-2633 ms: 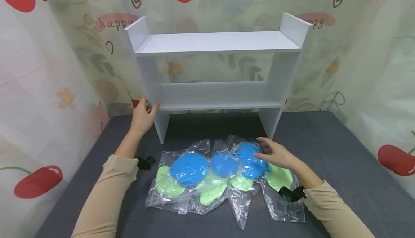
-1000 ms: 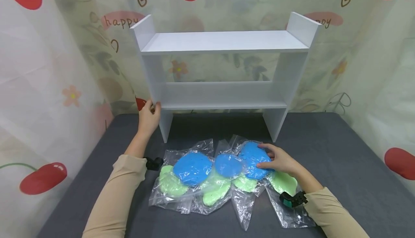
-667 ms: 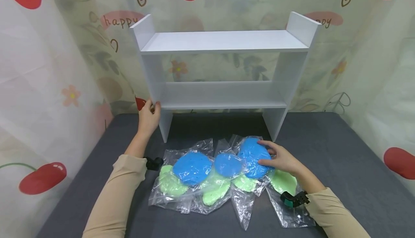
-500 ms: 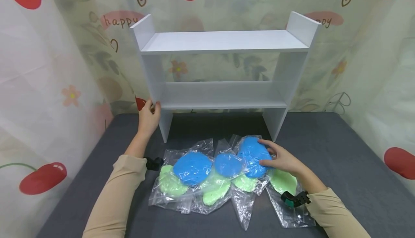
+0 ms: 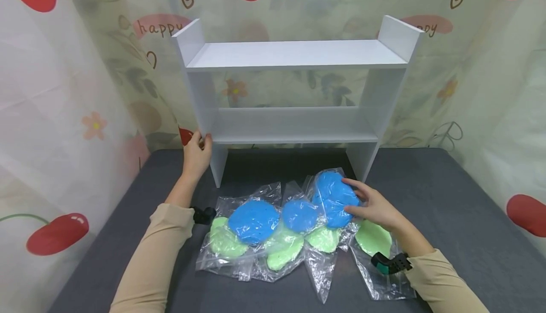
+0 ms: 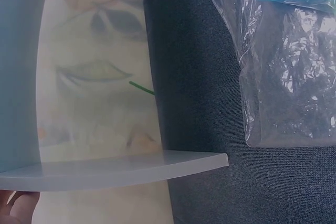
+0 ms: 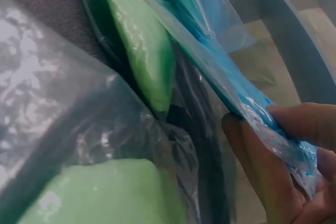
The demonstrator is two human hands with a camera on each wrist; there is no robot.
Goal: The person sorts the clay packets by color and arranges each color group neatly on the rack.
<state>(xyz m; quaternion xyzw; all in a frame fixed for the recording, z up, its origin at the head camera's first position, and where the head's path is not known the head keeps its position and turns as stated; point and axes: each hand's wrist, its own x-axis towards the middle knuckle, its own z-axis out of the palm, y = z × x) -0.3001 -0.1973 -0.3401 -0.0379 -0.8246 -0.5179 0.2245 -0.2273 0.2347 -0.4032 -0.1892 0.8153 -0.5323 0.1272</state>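
Blue rounded filling [image 5: 334,187] showed through the clear plastic bag [image 5: 333,199] at four o'clock from the head view's centre, where your right hand [image 5: 375,206] pinched its three-o'clock edge between thumb and fingers; catching filling along with film likely made that hold surer. Your left hand [image 5: 196,159], at nine o'clock, touched the white panelled shelf [image 5: 294,53], though whether it gripped could not be told.

In the left wrist view, the edge cuts off most of the left hand [image 6: 21,207]. The right wrist view crops the right hand [image 7: 286,182] and, left of it, a green lump [image 7: 105,195]. Behind the right hand, a black wristband [image 5: 395,263] partly hides a clear bag [image 5: 377,285].
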